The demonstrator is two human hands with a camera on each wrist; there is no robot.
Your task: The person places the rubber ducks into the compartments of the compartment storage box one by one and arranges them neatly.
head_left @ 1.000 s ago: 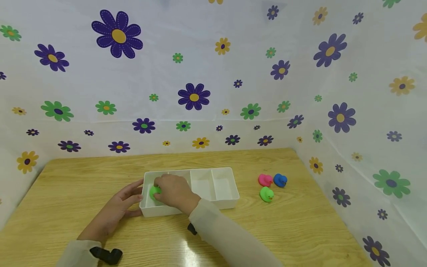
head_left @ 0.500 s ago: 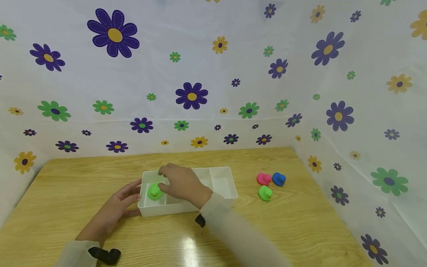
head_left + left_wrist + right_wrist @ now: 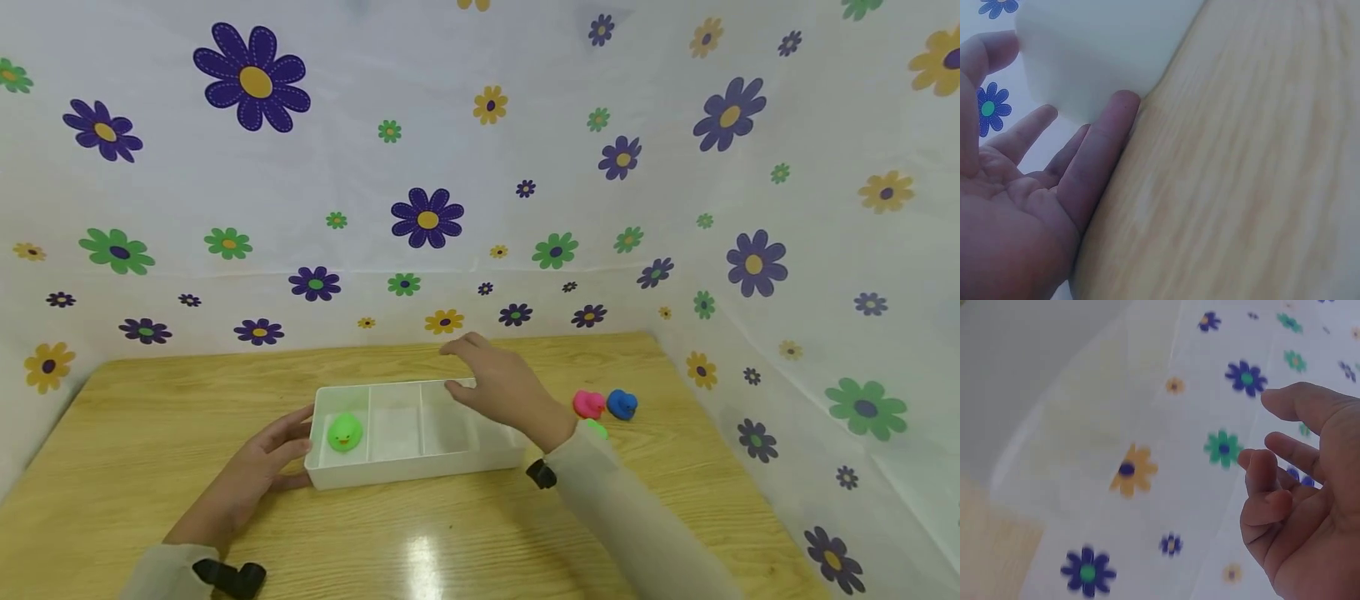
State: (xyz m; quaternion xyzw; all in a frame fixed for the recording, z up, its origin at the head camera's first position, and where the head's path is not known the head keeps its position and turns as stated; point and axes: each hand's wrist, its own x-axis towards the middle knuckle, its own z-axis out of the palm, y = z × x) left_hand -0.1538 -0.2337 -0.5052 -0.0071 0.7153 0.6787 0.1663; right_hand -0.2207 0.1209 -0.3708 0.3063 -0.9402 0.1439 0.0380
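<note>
Nearest us: two pale sleeves (image 3: 645, 517), each with a black wrist camera (image 3: 541, 473) at the cuff, above the wood-grain bench (image 3: 337, 542). We judge the step in hand to be the gap between one placing and the next.

Left hand (image 3: 258, 462): at the left end of a white compartment tray (image 3: 412, 475). The left wrist view shows its digits spread and fairly straight, tips against the end wall. We take it as steadying the tray, with no wrapped grip.

In the tray's left-end compartment sits a green toy duck (image 3: 345, 432), upright, bill toward us, apart from both hands.

Right hand (image 3: 502, 387): over the tray's right part. Thumb and forefinger stand well parted, the other fingers loosely bent; the right wrist view shows nothing held. We see no contact with the tray.

Farther right on the bench, beyond the right wrist: a second green toy duck (image 3: 597, 429), mostly hidden by the sleeve, and behind it a pink toy duck (image 3: 588, 404) just beside a blue toy duck (image 3: 622, 404). Next move, in our judgement, calls for the right hand to reach this group and pinch one, the left keeping the tray from sliding.

Farthest: flower-printed white sheeting (image 3: 337, 167).
</note>
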